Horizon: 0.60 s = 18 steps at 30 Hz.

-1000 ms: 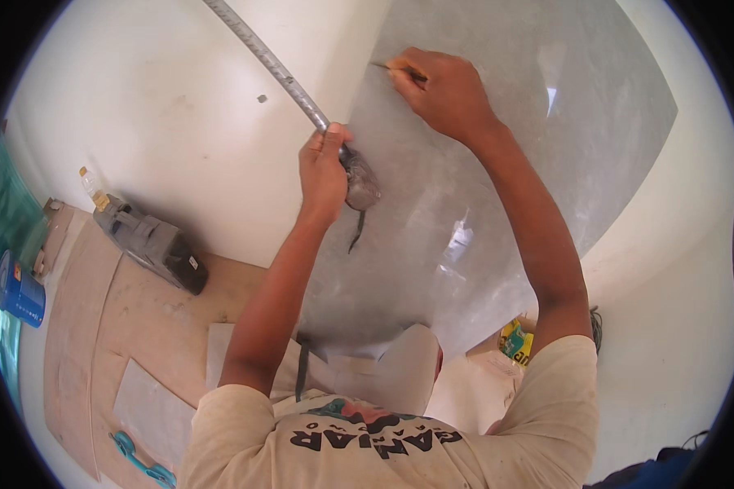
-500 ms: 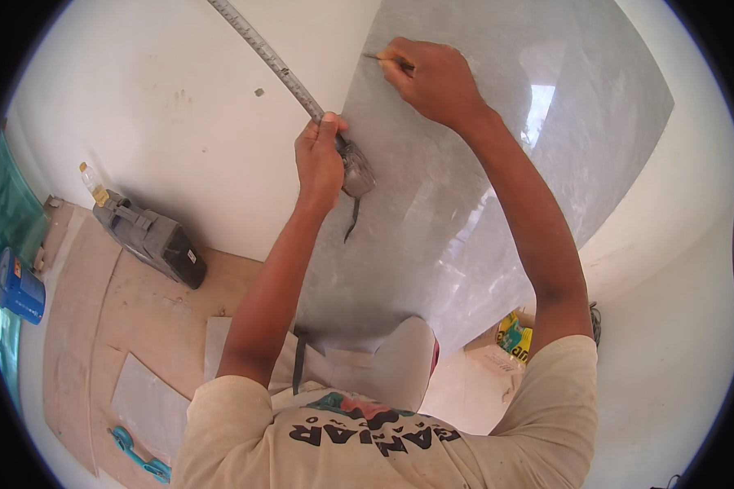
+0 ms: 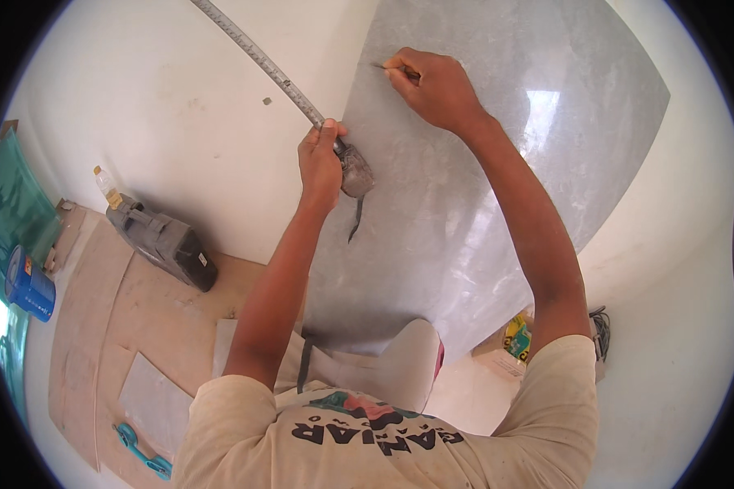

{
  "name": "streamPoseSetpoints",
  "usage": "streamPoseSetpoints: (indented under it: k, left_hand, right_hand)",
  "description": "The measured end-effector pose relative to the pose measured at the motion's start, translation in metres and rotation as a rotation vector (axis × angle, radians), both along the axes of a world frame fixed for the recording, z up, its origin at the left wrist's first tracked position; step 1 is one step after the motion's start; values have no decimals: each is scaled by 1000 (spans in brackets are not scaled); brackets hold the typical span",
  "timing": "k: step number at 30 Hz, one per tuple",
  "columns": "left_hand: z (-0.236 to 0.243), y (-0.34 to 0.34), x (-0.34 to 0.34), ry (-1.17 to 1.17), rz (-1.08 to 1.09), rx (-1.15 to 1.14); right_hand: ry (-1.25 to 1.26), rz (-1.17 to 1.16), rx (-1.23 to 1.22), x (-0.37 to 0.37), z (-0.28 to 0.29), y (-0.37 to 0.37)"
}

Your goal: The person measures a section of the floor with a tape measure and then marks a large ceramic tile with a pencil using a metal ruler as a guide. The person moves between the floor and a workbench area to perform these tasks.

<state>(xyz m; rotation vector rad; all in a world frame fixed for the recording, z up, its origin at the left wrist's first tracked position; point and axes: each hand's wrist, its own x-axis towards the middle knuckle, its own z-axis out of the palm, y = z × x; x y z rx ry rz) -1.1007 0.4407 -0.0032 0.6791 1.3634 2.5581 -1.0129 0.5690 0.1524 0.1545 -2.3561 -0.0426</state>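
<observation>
My left hand [image 3: 321, 163] is closed around a worn tape measure [image 3: 356, 173], thumb on the blade where it leaves the case. The pulled-out blade [image 3: 257, 55] runs up and left across the pale wall, and a dark strap dangles from the case. Up and to the right, my right hand [image 3: 434, 85] pinches a thin dark marking tool, probably a pencil [image 3: 383, 66]. Its tip is at the left part of a large glossy grey tile panel [image 3: 432, 204], beside a short dark mark. Most of the tool is hidden by my fingers.
A black tool case [image 3: 161, 244] with a small bottle [image 3: 107, 187] by it stands at the left wall. Farther left is a blue bucket [image 3: 29, 284]. A grey tile piece [image 3: 156, 403] and a teal-handled tool [image 3: 143, 452] lie lower left. A cardboard box [image 3: 497, 360] sits lower right.
My right hand has shifted slightly down and right, and its tool tip has come away from the panel's left edge. The left hand still holds the tape measure. The view has shifted a little.
</observation>
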Motion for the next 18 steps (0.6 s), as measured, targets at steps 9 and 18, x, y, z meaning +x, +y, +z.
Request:
streamPoseSetpoints:
  k: [9, 18]
  left_hand:
    - [1, 1, 2, 9, 14, 4]
    - [0, -1, 2, -33, -38, 16]
  right_hand:
    - [72, 5, 80, -7, -5, 1]
    - [-10, -95, 110, -11, -3, -7]
